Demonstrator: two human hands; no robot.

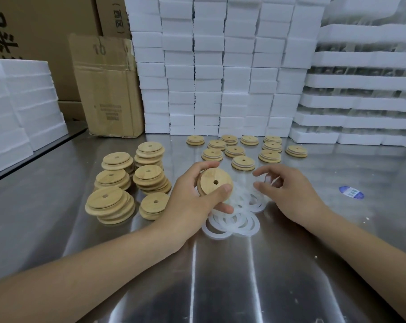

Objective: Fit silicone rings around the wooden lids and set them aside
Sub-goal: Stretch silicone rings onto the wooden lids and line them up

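My left hand (192, 197) grips a round wooden lid (213, 180) with a centre hole, holding it tilted above a pile of translucent white silicone rings (234, 222) on the steel table. Just to the right, my right hand (288, 194) has its fingers curled around a blurred silicone ring (270, 180), a short gap from the lid. Stacks of bare wooden lids (127, 180) stand to the left. Several lids with rings fitted (244, 150) lie spread out behind the hands.
White foam boxes (220, 66) are stacked high along the back, with more (18, 101) on the left. A cardboard box (109, 89) stands at the back left. A blue sticker (351, 192) lies on the steel table (244, 287) to the right.
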